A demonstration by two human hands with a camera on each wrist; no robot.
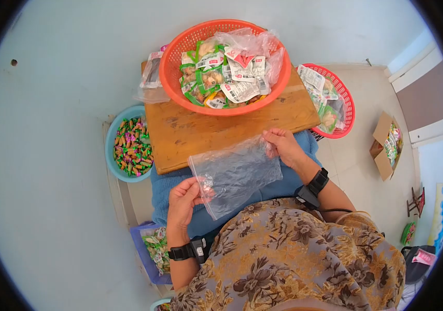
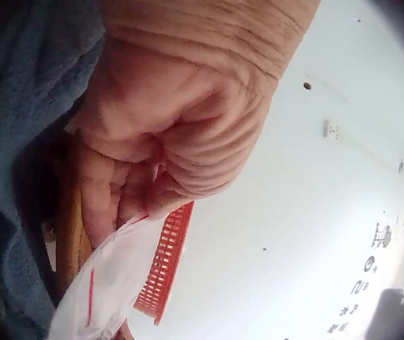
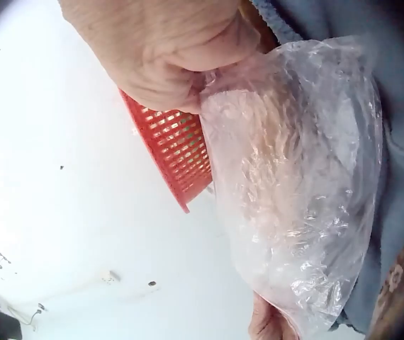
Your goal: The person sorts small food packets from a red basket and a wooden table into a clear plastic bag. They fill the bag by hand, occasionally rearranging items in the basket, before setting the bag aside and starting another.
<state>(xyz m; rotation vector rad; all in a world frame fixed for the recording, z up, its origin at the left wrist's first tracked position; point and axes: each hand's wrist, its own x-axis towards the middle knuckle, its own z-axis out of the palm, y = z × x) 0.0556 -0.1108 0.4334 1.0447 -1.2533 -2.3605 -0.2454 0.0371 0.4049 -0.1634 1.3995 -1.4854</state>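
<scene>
A clear zip-top plastic bag (image 1: 239, 173) is stretched between both hands over the lap, in front of the wooden board's near edge. My left hand (image 1: 185, 199) pinches its left end, where the zip strip runs; red lines mark the bag (image 2: 99, 283) in the left wrist view. At the bag's far right corner, my right hand (image 1: 286, 147) grips the film between thumb and fingers. Crinkled and see-through, the bag (image 3: 294, 184) shows nothing inside. Beyond it, an orange-red plastic basket (image 1: 180, 101) stands on the wooden board (image 1: 216, 127), filled with small snack packets (image 1: 211, 78).
A blue basin (image 1: 110, 150) of wrapped sweets stands at left, with a purple bin (image 1: 143, 254) of packets below it. To the right are a red basket (image 1: 350, 116) and an open cardboard box (image 1: 382, 127). A blue cloth (image 1: 167, 189) covers the lap.
</scene>
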